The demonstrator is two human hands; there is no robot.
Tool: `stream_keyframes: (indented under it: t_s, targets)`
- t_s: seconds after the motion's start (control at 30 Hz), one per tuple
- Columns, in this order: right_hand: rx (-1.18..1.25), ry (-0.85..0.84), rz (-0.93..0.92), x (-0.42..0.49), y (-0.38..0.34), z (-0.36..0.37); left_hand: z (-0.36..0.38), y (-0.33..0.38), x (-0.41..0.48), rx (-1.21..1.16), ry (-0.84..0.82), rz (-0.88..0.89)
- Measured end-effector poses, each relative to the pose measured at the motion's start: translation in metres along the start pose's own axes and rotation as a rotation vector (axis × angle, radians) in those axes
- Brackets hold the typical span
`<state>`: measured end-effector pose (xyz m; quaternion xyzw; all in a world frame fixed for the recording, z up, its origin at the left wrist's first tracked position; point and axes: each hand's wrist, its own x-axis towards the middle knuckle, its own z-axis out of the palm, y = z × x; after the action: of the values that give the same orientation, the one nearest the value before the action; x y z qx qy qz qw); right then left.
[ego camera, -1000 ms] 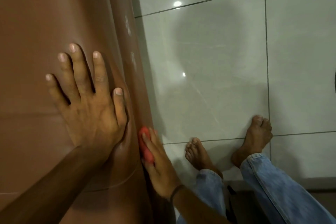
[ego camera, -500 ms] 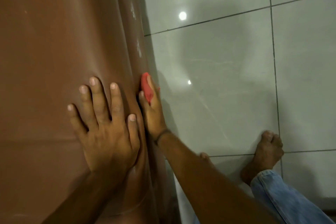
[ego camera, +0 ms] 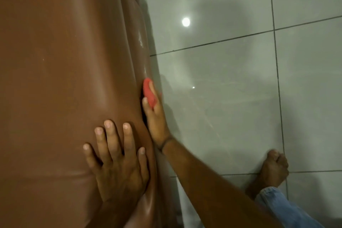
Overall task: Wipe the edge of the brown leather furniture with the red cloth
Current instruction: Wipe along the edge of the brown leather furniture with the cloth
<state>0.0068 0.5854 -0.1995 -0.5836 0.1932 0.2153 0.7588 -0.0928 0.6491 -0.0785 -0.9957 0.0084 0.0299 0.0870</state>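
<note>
The brown leather furniture (ego camera: 61,79) fills the left half of the view, its rounded right edge running from top to bottom. My left hand (ego camera: 118,164) lies flat on its top near that edge, fingers spread, holding nothing. My right hand (ego camera: 155,118) presses the small bunched red cloth (ego camera: 149,92) against the side of the edge, thumb on the cloth and fingers behind it. Most of the cloth is hidden between my palm and the leather.
Glossy grey floor tiles (ego camera: 231,89) with dark grout lines lie to the right of the furniture. My bare foot (ego camera: 272,170) and a blue jeans leg (ego camera: 283,209) are at the lower right, close to the furniture's side.
My right hand has slid the red cloth forward along the furniture's edge, away from me, with the arm stretching out. My left hand stays flat on the leather. The view has shifted forward.
</note>
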Motion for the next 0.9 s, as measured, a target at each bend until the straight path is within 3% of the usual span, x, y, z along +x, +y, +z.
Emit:
stream_keyframes:
  t_s: [0.07,0.13,0.23,0.37,0.5,0.63,0.73,0.9]
  targets:
    - [0.078,-0.057,0.019,-0.052,0.024,-0.011,0.001,0.001,0.001,-0.005,0.003,-0.003]
    - [0.160,-0.042,0.172,-0.084,0.045,-0.024,0.003,0.002,0.001,-0.001,-0.004,0.001]
    - [0.186,0.015,0.364,-0.032,0.033,-0.027,0.008,0.000,-0.001,-0.011,0.002,0.009]
    - [-0.015,0.038,0.204,0.074,-0.037,0.000,0.015,-0.003,0.000,-0.010,-0.010,0.022]
    - [-0.023,-0.083,0.086,0.045,-0.050,0.001,0.017,-0.002,-0.001,-0.025,0.017,0.006]
    - [0.008,-0.082,0.228,-0.012,-0.013,-0.020,0.015,-0.002,-0.001,-0.013,0.017,0.012]
    - [0.033,-0.052,0.338,0.021,-0.024,-0.018,0.014,-0.002,0.000,-0.012,-0.003,0.005]
    - [-0.002,0.013,0.207,0.085,-0.079,0.010,0.008,0.000,0.002,-0.031,-0.046,-0.005]
